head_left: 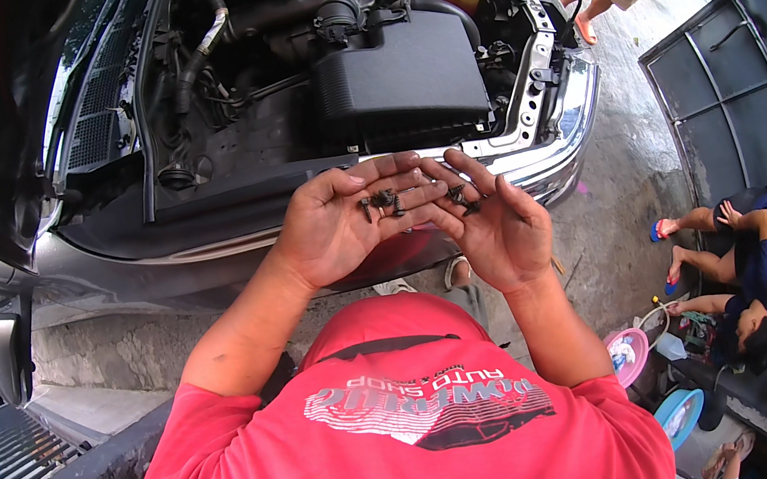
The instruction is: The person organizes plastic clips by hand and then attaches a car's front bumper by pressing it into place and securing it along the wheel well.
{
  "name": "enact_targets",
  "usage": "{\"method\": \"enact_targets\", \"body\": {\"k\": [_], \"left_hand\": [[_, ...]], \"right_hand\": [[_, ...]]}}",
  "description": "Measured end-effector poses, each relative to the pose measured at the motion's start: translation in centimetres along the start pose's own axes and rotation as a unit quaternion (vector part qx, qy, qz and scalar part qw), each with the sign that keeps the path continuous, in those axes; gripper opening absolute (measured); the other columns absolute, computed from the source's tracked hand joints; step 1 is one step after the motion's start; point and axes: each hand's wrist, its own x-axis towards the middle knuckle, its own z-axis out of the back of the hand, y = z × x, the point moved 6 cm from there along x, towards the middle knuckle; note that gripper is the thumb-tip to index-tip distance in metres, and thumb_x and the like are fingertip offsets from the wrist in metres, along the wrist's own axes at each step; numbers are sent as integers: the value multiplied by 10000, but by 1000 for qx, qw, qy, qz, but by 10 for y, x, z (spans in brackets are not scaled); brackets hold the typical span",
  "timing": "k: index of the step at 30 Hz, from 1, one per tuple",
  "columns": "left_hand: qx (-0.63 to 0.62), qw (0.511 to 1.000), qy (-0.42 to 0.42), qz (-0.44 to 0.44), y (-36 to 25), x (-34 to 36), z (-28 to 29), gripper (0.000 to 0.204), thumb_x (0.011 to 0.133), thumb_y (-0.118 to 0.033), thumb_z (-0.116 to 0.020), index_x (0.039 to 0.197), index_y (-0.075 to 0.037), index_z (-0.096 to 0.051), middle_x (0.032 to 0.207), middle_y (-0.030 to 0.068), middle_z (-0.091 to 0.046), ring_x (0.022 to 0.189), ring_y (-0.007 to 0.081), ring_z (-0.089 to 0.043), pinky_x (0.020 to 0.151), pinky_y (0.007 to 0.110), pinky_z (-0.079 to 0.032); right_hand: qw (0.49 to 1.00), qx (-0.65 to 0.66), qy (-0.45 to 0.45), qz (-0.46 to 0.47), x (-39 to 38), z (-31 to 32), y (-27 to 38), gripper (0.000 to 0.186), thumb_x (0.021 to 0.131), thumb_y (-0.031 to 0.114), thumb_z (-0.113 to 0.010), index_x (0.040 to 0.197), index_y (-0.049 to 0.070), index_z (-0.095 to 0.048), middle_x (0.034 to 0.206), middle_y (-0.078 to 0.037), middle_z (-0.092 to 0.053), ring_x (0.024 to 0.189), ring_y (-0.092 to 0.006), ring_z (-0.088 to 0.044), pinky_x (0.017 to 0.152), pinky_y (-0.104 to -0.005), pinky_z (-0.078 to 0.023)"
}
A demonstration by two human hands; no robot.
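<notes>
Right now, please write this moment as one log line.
left hand: palm up, dark fasteners; right hand: palm up, more fasteners; ahead: open engine bay

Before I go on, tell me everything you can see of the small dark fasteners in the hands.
The dark fasteners are small, near-black and look like screws or bolts, probably metal; some have a wider head and a narrow shank. They lie loose at mixed angles in two groups: one across the fingers of the upturned left hand, the other on the fingers of the right hand. Both hands are open, held before the car's front edge. Threads and an exact count are too small to tell.
</notes>
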Motion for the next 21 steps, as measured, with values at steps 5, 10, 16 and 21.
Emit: {"method": "enact_targets", "body": {"k": [5, 10, 16, 21], "left_hand": [[20, 1000, -6, 1, 3, 2, 2, 591, 941, -117, -479, 1483, 117, -485, 1498, 332, -547, 1468, 470, -486, 1261, 592, -359], [54, 998, -32, 3, 2, 1, 9, 530, 997, -74, -480, 1494, 108, -478, 1479, 294, -576, 1447, 435, -529, 1234, 569, -422], [68, 996, -50, -6, -1, 2, 15, 456, 1061, -115, -472, 1463, 98, -511, 1395, 252, -652, 1377, 433, -599, 1182, 538, -493], [52, 997, -51, -1, -6, 1, 15, 486, 1043, -138, -461, 1460, 107, -509, 1385, 266, -658, 1379, 447, -595, 1193, 550, -475]], "right_hand": [[1000, 15, -10, 4, -3, 1, 1, 674, 1048, 390, -555, 1581, 0, -425, 1600, -276, -455, 1461, -389, -472, 1233, -519, -379], [1000, 26, -8, -1, -2, -2, 0, 671, 1065, 399, -528, 1579, -14, -405, 1610, -264, -441, 1495, -384, -445, 1239, -505, -375], [999, 51, -11, 9, 0, -8, 2, 672, 1089, 415, -491, 1563, -51, -393, 1601, -265, -440, 1522, -381, -417, 1267, -504, -356], [999, 54, 0, 3, 2, -10, 1, 693, 1095, 426, -470, 1582, -56, -369, 1634, -278, -397, 1543, -382, -385, 1276, -501, -335]]}}
